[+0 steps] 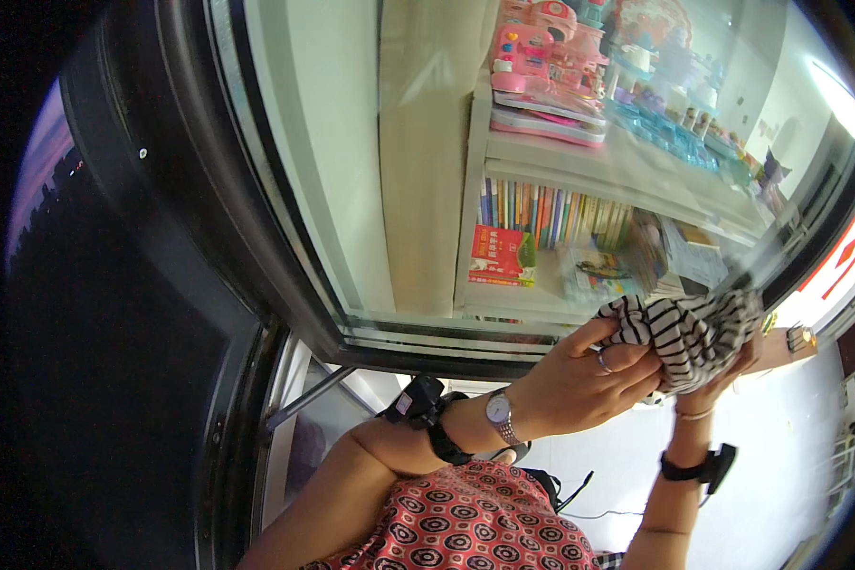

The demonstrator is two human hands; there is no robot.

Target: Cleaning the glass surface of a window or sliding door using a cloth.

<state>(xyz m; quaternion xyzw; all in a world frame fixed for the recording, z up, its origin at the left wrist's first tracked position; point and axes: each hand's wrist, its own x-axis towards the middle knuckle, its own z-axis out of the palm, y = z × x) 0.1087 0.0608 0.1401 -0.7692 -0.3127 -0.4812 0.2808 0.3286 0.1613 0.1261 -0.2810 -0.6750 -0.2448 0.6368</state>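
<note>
A black-and-white striped cloth [687, 342] is bunched at the lower right of a dark-framed glass window sash [427, 360]. My left hand [598, 377], wearing a ring and a wristwatch [499, 411], grips the cloth from the near side. Its fingers press into the folds. On the cloth's far right side is my right hand [730, 374], holding it as well; the cloth hides most of its fingers. Cloth covers the sash corner, so the frame there cannot be seen.
Through the glass show a white shelf with books [556, 214], a red dictionary [499, 253] and pink toys [534, 57]. A metal stay [310, 399] joins the sash to the fixed frame [263, 399]. Dark outdoors lies left. A cable [602, 513] runs along the pale floor [577, 470].
</note>
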